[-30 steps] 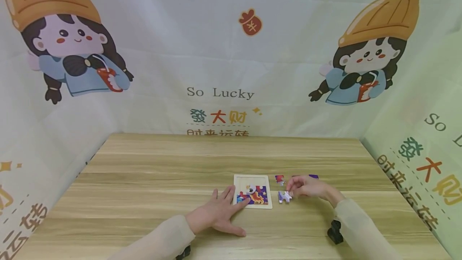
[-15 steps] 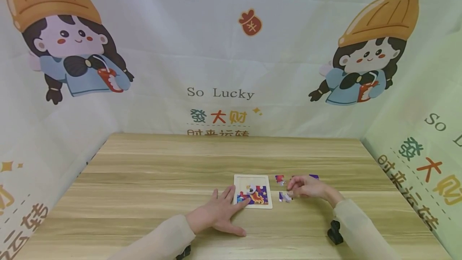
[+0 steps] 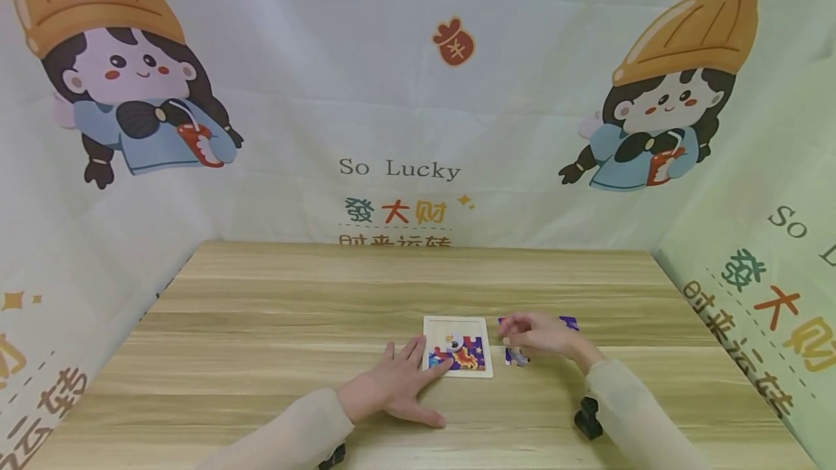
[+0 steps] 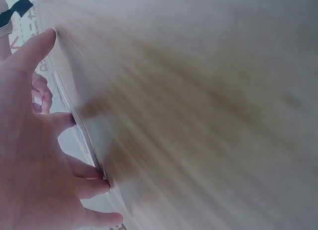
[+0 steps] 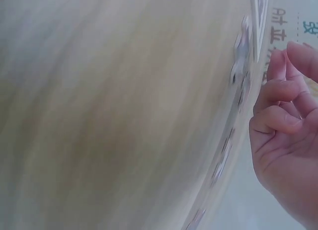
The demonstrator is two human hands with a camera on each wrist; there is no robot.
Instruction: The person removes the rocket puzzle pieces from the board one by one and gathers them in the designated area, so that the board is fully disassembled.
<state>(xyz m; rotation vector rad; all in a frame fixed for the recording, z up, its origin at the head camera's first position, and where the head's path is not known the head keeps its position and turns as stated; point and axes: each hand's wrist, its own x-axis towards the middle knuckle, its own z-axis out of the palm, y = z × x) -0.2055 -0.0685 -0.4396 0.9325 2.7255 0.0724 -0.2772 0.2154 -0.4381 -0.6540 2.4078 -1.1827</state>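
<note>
In the head view my left hand (image 3: 408,383) lies spread on the table, its fingertips on the left side and lower part of a white-framed jigsaw puzzle (image 3: 457,319). Pieces with a bird-like picture fill the lower part of the frame; the upper part is bare board. Right of it, my right hand (image 3: 538,334) hovers low, pinching what looks like a small pale puzzle piece (image 3: 506,341), mostly hidden by the fingers. Below that hand lies a purple-and-white puzzle piece (image 3: 518,358). The right wrist view shows the fingers curled towards the thumb.
A purple puzzle piece (image 3: 570,323) lies beyond the right wrist. The corner of a red-purple piece (image 3: 501,321) shows past the right fingers. The wooden table (image 3: 294,296) reaches back to a printed cloth backdrop (image 3: 294,107).
My right hand has moved left towards the puzzle frame and now covers most of the red piece; more of the purple piece behind the wrist shows. The left hand stays in place.
</note>
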